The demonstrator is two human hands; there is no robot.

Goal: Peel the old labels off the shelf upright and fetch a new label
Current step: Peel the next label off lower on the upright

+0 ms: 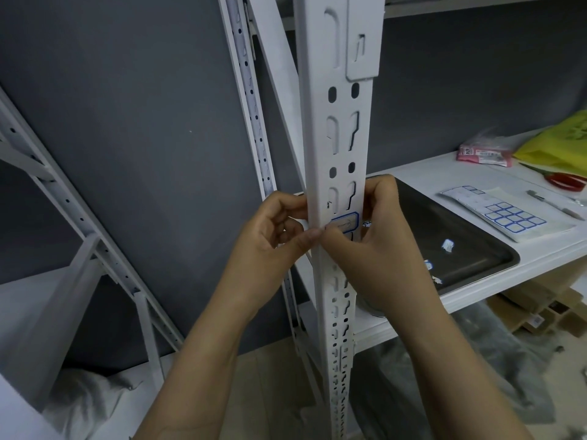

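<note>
While both hands crowd the white slotted metal shelf upright [341, 138], the old blue-bordered white label [345, 222] sits stuck on its front, right between them. The left hand [271, 238] curls round the left edge, a fingertip meeting the right hand [382, 236] thumb at the label's lower-left corner. The right fingers wrap the right edge. A sheet of fresh blue-bordered labels [503, 214] lies on the white shelf board [428, 173], just beside a dark metal tray [444, 217].

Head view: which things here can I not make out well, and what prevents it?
- Old label on the shelf upright, head view: writing too small and blurred; the thumb of the right hand covers its left corner.
- Red object, head view: cut off by the right edge.
- White scraps in the tray, head view: too small to identify.
- Pink packet, head view: print blurred.
</note>
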